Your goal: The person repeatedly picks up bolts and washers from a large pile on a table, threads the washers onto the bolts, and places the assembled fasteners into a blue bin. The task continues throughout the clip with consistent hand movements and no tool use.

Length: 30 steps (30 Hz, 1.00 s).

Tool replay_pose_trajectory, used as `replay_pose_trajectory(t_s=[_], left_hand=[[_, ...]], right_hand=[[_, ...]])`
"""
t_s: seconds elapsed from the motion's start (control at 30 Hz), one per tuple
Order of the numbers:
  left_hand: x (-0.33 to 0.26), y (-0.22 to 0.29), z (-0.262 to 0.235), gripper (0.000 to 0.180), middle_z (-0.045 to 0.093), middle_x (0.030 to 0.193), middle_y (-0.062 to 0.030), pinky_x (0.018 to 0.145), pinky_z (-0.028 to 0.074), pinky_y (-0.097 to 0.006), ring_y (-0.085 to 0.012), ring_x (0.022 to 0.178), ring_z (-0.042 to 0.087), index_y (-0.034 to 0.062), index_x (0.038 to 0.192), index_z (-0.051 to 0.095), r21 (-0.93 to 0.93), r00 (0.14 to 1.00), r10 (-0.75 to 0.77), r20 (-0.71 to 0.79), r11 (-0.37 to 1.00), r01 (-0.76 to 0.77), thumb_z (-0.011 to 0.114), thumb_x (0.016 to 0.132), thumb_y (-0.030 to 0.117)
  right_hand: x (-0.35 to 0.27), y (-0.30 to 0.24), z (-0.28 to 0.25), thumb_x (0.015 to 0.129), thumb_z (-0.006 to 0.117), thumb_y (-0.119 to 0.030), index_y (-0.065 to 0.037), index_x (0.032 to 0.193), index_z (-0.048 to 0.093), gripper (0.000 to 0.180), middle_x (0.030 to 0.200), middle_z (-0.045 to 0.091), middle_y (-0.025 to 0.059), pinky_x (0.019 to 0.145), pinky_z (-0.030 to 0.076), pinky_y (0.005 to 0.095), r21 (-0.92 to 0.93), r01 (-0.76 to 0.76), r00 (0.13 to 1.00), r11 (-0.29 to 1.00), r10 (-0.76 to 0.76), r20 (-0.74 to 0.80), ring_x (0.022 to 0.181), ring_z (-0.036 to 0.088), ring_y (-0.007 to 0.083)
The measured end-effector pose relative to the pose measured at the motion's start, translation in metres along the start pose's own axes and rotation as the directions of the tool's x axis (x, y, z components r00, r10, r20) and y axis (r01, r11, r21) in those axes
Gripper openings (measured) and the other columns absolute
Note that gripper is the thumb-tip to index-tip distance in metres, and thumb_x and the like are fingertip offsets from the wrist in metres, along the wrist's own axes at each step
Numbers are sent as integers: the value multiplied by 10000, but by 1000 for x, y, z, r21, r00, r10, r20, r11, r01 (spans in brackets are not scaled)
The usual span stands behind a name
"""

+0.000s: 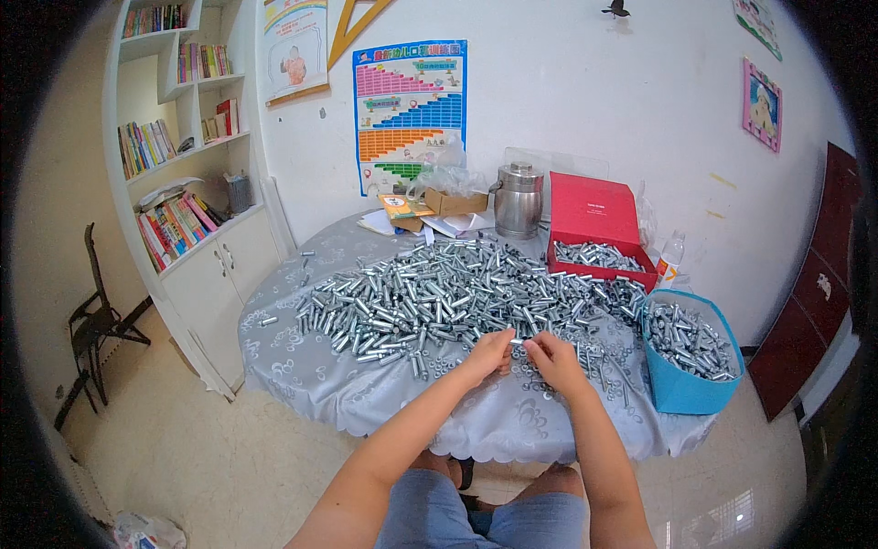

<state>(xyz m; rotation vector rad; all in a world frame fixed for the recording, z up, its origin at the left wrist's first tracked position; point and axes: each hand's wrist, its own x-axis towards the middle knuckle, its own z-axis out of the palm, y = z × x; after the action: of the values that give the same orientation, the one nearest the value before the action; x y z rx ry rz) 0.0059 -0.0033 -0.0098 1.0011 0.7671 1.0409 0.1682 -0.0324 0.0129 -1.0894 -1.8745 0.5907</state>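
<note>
Both hands, left hand (489,352) and right hand (551,357), meet at the near edge of the tabletop (384,403), each grip pinched on a small metal bolt (518,341) between them. A large bolt pile (439,293) lies unsorted beyond; the blue bin (686,389) and red box (594,252) at right are partly filled.

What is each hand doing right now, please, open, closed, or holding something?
Left hand: closed, fingers pinched on a small metal bolt held between both hands.
Right hand: closed on the same bolt's other end, over the bolt pile.
</note>
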Motion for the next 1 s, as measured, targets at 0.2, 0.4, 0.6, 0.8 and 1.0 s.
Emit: replay_pose_trajectory(t_s=[0.2,0.4,0.6,0.8,1.0], left_hand=[[1,-2,2,324,309,526,35,408,285,-256,-77,414,302,115,639,364,14,1000,17,-21,1000,-17,451,876,319],[7,-3,-5,317,306,537,35,442,307,-267,-82,448,317,110,661,395,50,995,46,-88,998,-42,472,856,347],[5,-1,-5,313,319,541,34,444,309,-266,-80,440,317,105,670,412,57,995,51,-88,997,-47,475,853,352],[1,-1,0,322,323,541,29,448,313,-266,-84,438,321,99,666,416,62,995,59,-79,997,-54,472,856,353],[2,0,-1,324,328,541,30,450,317,-267,-88,441,328,100,670,421,64,998,48,-38,997,-46,471,862,356]], right_hand=[[-1,-5,3,793,606,-153,9,828,572,169,643,567,34,521,409,223,70,-15,998,997,20,-63,553,492,84],[1,2,4,752,652,-156,5,886,576,223,717,593,78,553,435,259,25,106,985,994,-101,-142,597,536,132],[0,-5,4,762,639,-159,-4,900,567,220,769,599,125,578,446,280,39,36,994,999,-32,-100,628,558,169],[0,1,2,768,631,-150,-11,916,563,214,779,592,121,576,443,278,-54,1,1000,999,-2,-7,643,558,169],[0,-4,3,764,629,-134,-16,921,570,205,776,600,101,563,440,276,7,106,988,994,-104,-112,618,556,176]])
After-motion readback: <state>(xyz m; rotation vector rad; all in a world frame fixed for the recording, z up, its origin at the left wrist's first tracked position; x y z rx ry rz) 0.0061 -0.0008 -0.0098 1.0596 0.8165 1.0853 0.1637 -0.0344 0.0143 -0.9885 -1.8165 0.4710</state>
